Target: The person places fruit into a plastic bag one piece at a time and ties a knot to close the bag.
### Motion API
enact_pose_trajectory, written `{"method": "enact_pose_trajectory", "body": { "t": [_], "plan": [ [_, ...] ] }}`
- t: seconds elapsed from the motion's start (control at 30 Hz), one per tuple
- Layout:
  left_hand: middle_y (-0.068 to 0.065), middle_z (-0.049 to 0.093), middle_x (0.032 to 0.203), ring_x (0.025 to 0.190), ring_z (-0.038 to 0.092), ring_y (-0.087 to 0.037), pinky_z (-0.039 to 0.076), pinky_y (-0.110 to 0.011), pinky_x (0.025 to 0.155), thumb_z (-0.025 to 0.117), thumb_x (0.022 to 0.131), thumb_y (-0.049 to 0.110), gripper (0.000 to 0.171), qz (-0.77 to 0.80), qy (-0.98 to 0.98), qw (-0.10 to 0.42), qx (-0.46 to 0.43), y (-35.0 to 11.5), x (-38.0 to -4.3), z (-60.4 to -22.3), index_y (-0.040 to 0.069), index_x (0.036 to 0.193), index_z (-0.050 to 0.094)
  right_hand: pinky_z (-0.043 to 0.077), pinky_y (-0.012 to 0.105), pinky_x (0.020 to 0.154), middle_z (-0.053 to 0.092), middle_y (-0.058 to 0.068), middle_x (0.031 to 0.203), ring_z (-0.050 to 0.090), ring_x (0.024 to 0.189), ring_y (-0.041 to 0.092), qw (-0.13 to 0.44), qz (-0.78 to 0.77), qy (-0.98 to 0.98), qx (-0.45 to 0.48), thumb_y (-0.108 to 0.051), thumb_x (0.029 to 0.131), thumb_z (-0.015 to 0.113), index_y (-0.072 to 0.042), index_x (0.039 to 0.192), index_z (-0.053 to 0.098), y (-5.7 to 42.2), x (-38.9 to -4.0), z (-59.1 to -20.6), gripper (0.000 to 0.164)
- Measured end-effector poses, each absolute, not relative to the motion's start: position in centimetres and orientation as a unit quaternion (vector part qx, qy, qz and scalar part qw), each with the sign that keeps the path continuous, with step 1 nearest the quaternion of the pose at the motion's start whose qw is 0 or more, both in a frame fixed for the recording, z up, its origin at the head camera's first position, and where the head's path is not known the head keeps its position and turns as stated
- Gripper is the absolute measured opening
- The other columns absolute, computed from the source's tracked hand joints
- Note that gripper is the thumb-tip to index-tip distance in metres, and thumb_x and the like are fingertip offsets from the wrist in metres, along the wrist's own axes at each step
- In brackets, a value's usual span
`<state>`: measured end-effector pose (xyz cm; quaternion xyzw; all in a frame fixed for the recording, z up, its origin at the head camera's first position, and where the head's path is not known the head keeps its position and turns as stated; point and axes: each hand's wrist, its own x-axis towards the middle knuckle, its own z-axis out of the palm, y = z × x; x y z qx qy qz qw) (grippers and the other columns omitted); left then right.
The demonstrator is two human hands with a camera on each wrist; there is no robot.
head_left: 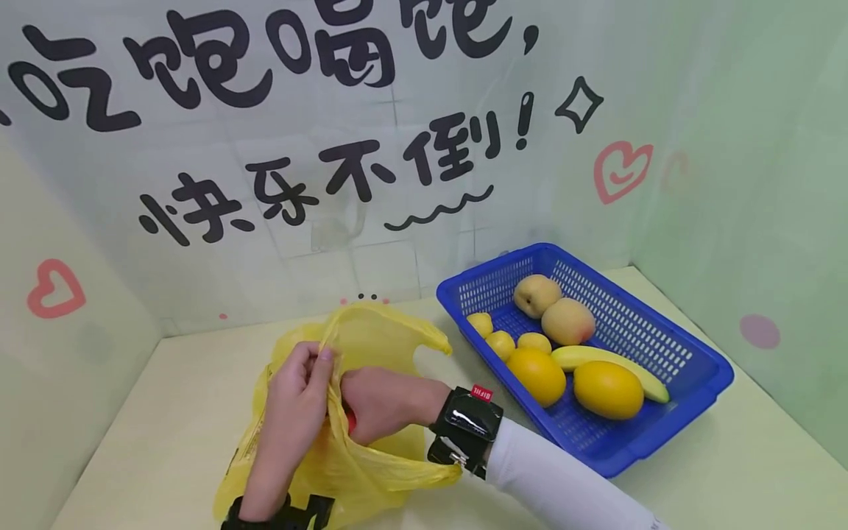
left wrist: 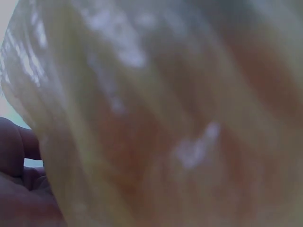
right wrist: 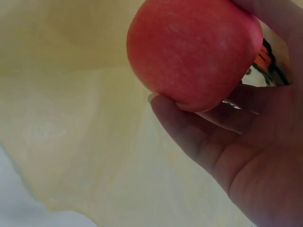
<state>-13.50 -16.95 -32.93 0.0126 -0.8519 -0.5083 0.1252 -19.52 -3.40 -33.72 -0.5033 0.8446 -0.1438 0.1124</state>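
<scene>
A yellow plastic bag point(head_left: 371, 331) stands with its mouth open on the table. My left hand point(head_left: 294, 405) pinches the bag's rim between thumb and fingers; the bag's side, close and blurred, fills most of the left wrist view. Inside the bag's mouth is my right hand point(head_left: 384, 401), its fingers curled round a red apple point(right wrist: 194, 52). Only a sliver of that apple shows in the head view, the rest being hidden by the hand and the bag.
Right of the bag a blue plastic basket point(head_left: 689, 361) holds two peaches point(head_left: 568, 321), several small yellow fruits point(head_left: 500, 344), two larger orange-yellow fruits point(head_left: 608, 390) and a banana point(head_left: 616, 362). Behind the table point(head_left: 172, 397) rises a wall with black lettering point(head_left: 358, 169).
</scene>
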Motion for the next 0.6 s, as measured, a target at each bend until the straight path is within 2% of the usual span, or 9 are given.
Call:
{"method": "enact_pose_trajectory", "body": {
  "t": [0.1,0.23,0.33,0.4,0.47,0.6],
  "plan": [
    [-0.002,0.047,0.070,0.053,0.046,-0.013,0.042,-0.025,0.052,0.049,0.104,0.030,0.025,-0.512,-0.849,0.128,0.014,-16.9,-13.5,-32.9,0.007,0.107,0.060,0.034,0.010,0.065,0.048,-0.007,0.074,0.049,0.071,0.006,0.118,-0.135,0.838,-0.515,-0.020,0.092,0.063,-0.015,0.079,0.056,-3.7,-19.3,-34.4,0.016],
    [-0.002,0.047,0.069,0.052,0.046,-0.014,0.042,-0.025,0.052,0.048,0.104,0.031,0.026,-0.509,-0.851,0.126,0.019,-17.0,-13.5,-32.7,0.007,0.106,0.059,0.035,0.008,0.075,0.054,-0.004,0.088,0.051,0.083,0.004,0.142,-0.143,0.823,-0.530,-0.024,0.098,0.059,-0.013,0.092,0.060,-3.8,-19.0,-35.4,0.012],
    [-0.001,0.047,0.070,0.052,0.046,-0.013,0.042,-0.025,0.052,0.049,0.104,0.032,0.027,-0.503,-0.854,0.134,0.023,-17.1,-13.5,-32.7,0.008,0.105,0.059,0.036,0.007,0.075,0.053,-0.006,0.086,0.050,0.082,0.001,0.165,-0.156,0.815,-0.533,-0.025,0.099,0.056,-0.015,0.095,0.058,-3.8,-18.8,-36.0,0.011],
    [-0.001,0.046,0.070,0.052,0.046,-0.013,0.041,-0.024,0.052,0.050,0.104,0.032,0.027,-0.502,-0.853,0.140,0.027,-17.2,-13.5,-32.7,0.007,0.104,0.059,0.037,0.007,0.070,0.052,-0.007,0.081,0.050,0.076,0.000,0.190,-0.173,0.809,-0.529,-0.024,0.099,0.056,-0.015,0.092,0.057,-3.7,-18.6,-36.4,0.012],
    [0.000,0.046,0.069,0.053,0.046,-0.012,0.041,-0.024,0.052,0.050,0.104,0.031,0.027,-0.512,-0.846,0.144,0.033,-17.4,-13.5,-32.6,0.006,0.105,0.059,0.037,0.008,0.073,0.051,-0.009,0.083,0.049,0.079,-0.001,0.199,-0.174,0.804,-0.532,-0.026,0.100,0.055,-0.016,0.094,0.058,-3.7,-18.4,-36.7,0.011],
    [0.002,0.045,0.068,0.054,0.047,-0.013,0.044,-0.023,0.053,0.047,0.105,0.029,0.028,-0.551,-0.822,0.136,0.055,-18.0,-13.4,-32.4,0.004,0.109,0.058,0.037,0.010,0.086,0.053,-0.011,0.103,0.046,0.097,0.000,0.194,-0.150,0.802,-0.545,-0.032,0.101,0.053,-0.020,0.114,0.060,-3.5,-18.0,-37.2,0.019]
  ]
}}
